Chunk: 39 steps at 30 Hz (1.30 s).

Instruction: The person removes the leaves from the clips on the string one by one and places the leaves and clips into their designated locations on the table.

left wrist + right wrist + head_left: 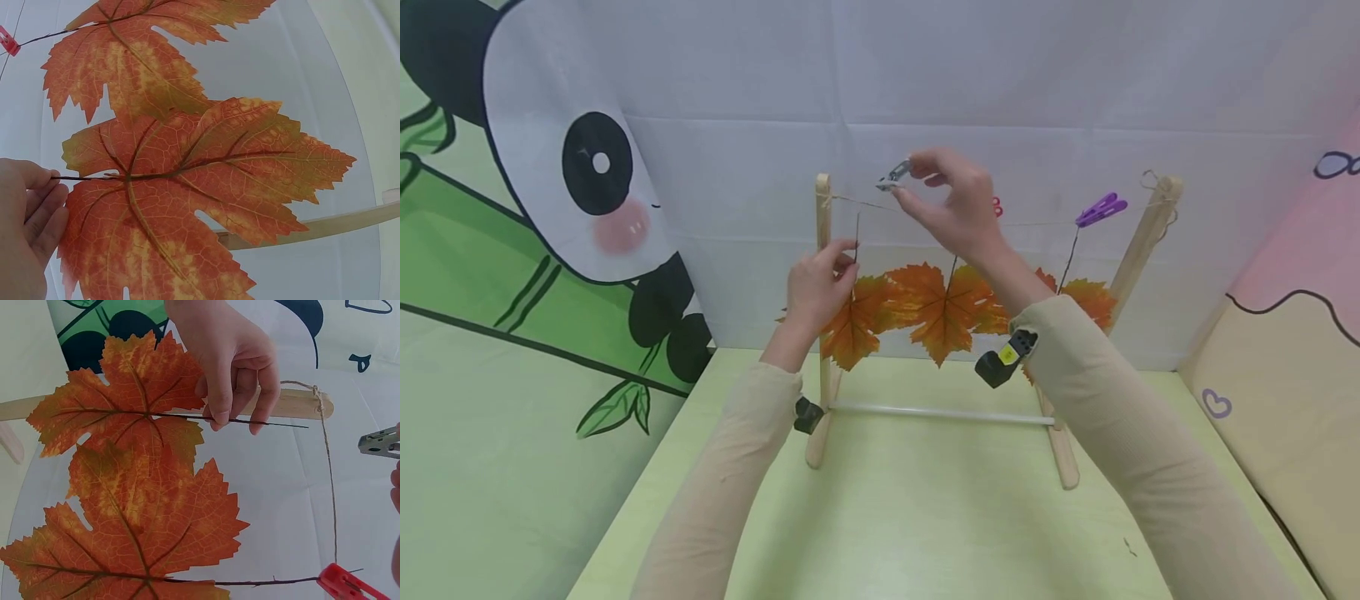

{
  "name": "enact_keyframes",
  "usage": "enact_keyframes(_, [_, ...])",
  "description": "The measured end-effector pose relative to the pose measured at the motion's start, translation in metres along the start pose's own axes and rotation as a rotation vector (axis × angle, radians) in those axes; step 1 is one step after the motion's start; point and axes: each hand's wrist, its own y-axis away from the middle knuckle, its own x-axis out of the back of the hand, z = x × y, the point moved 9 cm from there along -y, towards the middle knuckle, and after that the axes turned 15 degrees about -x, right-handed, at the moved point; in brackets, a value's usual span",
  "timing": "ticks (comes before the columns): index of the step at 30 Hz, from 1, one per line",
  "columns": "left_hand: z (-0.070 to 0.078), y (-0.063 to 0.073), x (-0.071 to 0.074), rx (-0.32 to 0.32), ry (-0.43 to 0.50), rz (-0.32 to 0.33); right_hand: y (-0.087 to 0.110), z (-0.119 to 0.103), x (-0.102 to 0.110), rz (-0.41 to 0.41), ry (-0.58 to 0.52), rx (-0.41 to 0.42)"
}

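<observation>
My left hand (820, 283) pinches the dark stem of an orange artificial maple leaf (852, 329) between thumb and fingers, beside the left post. The stem's bare tip points up near the string (867, 204), as the right wrist view also shows. Higher up and to the right, my right hand (955, 200) holds a silver metal clothespin (893, 175) by its end, just above the string. A second maple leaf (943, 312) hangs in the middle by its stem from a red clothespin (350, 584). At right, a purple clothespin (1102, 210) holds a third leaf (1088, 300), partly behind my right forearm.
The string runs between two wooden posts, the left post (823, 208) and the right post (1142, 242). A white rod (940, 412) joins their feet on the pale table (925, 517). Behind hangs a white cloth (737, 192); a panda picture covers the left side.
</observation>
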Motion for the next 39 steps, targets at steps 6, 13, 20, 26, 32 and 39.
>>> enact_keyframes(6, [-0.002,0.007,-0.001,0.015,0.011,-0.01,0.008,-0.002,0.007,0.015,-0.009,0.031])
enact_keyframes(13, [-0.005,0.015,-0.003,0.002,0.002,0.001,0.017,-0.002,0.01,0.004,0.021,0.079])
enact_keyframes(20, [-0.006,0.024,-0.005,0.005,0.008,-0.014,0.03,0.005,0.015,-0.035,0.057,0.067])
enact_keyframes(26, [-0.005,0.032,-0.012,-0.001,0.046,-0.049,0.044,0.018,0.023,-0.047,0.076,0.042])
enact_keyframes(32, [-0.009,0.044,-0.018,0.017,0.075,-0.068,0.063,0.026,0.034,-0.053,0.079,-0.002])
enact_keyframes(39, [-0.023,0.067,-0.025,0.085,0.082,-0.132,0.093,0.037,0.044,-0.079,0.094,0.008])
